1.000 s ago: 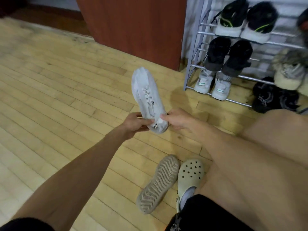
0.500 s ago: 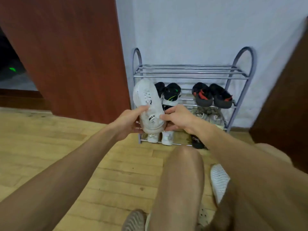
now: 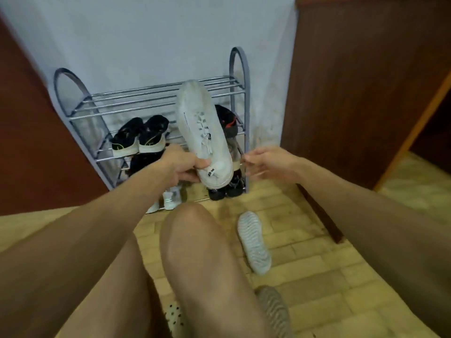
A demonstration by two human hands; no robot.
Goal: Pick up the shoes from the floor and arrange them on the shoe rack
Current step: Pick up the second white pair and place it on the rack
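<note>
My left hand grips a white sneaker by its heel, toe pointing up toward the top shelf of the metal shoe rack. A short way right of the heel, my right hand is off the shoe, fingers loosely apart and holding nothing. A second white sneaker lies sole-up on the wooden floor, right of my knee. The rack's top shelf is bare; black sneakers with white soles sit on the shelf below, and more shoes fill the lower shelves, partly hidden by my hands.
My bare knee fills the lower centre. A beige clog and an upturned grey-soled shoe lie by my legs. Brown wooden panels flank the rack on both sides against a white wall.
My right hand has let go of the white sneaker and moved right; the left hand alone holds it, raised higher toward the top shelf. The view has shifted, with the rack now left of centre.
</note>
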